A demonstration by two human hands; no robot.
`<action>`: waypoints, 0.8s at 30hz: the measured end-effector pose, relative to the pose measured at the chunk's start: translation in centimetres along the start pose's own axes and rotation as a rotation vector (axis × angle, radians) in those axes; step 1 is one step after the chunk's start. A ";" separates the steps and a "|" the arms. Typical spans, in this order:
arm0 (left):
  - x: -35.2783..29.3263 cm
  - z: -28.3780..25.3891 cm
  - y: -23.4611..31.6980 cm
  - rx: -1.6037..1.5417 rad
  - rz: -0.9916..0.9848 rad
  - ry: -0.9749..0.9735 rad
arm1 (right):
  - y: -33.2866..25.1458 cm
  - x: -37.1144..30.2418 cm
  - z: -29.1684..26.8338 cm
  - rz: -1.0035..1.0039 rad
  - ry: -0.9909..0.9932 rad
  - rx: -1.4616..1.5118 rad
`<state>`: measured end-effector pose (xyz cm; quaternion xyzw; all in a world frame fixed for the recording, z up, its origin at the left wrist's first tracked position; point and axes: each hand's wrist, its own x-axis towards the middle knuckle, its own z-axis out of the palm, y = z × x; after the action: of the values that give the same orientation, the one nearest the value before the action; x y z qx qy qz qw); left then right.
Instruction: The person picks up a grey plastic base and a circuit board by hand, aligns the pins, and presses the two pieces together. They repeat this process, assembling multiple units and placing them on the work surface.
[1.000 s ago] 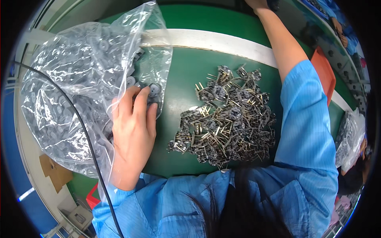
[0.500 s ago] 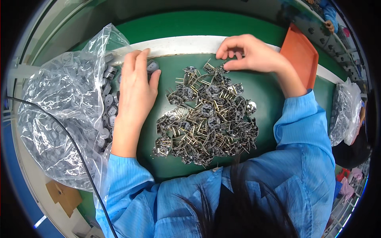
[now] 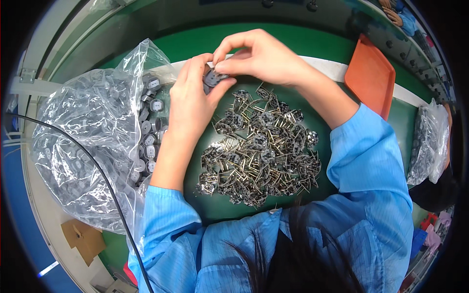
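Above the far side of the parts pile, my left hand (image 3: 194, 93) is closed round a small grey round plastic housing (image 3: 214, 78), thumb on its near side. My right hand (image 3: 259, 56) meets it from the right with thumb and fingers pinched at the housing's upper edge; whatever lies in that pinch is hidden. Just below both hands is a heap of dark, shiny small parts with long metal pins (image 3: 261, 146). To the left, many similar grey housings (image 3: 150, 139) spill from a big clear plastic bag (image 3: 88, 156).
The green work surface (image 3: 325, 112) ends at a pale raised strip (image 3: 320, 68). An orange tray (image 3: 369, 78) leans over it at the far right, beside another clear bag (image 3: 427, 141). A black cable (image 3: 93, 158) crosses the left bag. Another person's hands (image 3: 392, 15) show at top right.
My left hand has moved right and up with a grey housing in its fingers. My right hand has gone from the pile's far edge leftward to meet it.
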<state>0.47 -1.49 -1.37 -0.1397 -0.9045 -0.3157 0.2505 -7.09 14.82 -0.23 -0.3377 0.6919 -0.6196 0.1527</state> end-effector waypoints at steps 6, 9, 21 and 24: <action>-0.6 0.6 -0.9 -0.337 -0.250 -0.024 | 0.6 -0.1 0.4 0.097 0.055 -0.135; -0.9 0.6 -1.9 -0.430 -0.365 -0.103 | 0.3 -0.6 0.0 0.147 0.018 -0.187; -0.6 -0.5 -1.3 -0.946 -0.497 -0.229 | 0.8 -1.2 -0.1 -0.089 0.067 -0.138; -0.6 -0.5 -1.2 -0.962 -0.508 -0.229 | 1.3 -1.3 0.3 -0.052 0.072 -0.057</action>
<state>0.67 -2.81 -1.96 -0.0493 -0.6851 -0.7263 -0.0252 -6.32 15.41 -1.76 -0.3373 0.7052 -0.6152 0.1021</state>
